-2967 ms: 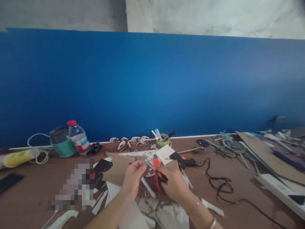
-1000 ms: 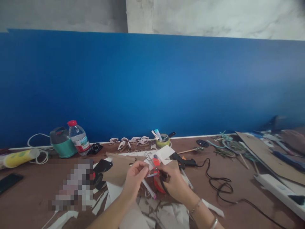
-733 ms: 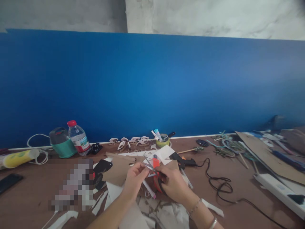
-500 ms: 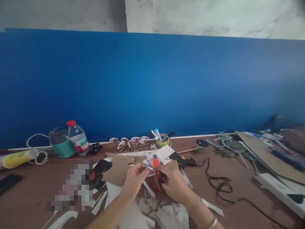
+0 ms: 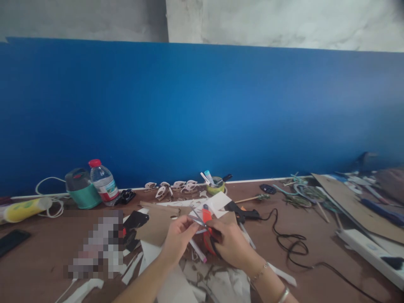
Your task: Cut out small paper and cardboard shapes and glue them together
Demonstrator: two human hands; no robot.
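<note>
My left hand (image 5: 179, 236) pinches a small piece of white paper (image 5: 200, 231) between thumb and fingers. My right hand (image 5: 232, 243) is closed around the dark handles of a pair of scissors (image 5: 198, 219), whose blades point up and left beside the left fingertips. The paper lies close to the blades; whether they touch it is too blurred to tell. Behind the scissors is an orange tool (image 5: 207, 215), partly covered by my right hand. Under the hands, a white pen with a pink end (image 5: 198, 251) lies among paper scraps.
A black glue gun (image 5: 248, 213) with a trailing cord lies to the right. Bird-shaped cutouts (image 5: 179, 185) and a yellow-green pen holder (image 5: 215, 189) stand along the blue partition. Left are a water bottle (image 5: 105, 185) and phone (image 5: 12, 242); far right, a power strip (image 5: 369, 252).
The scissor blades look slightly closer together, and my right hand has shifted a little. My left hand stays almost still with the paper.
</note>
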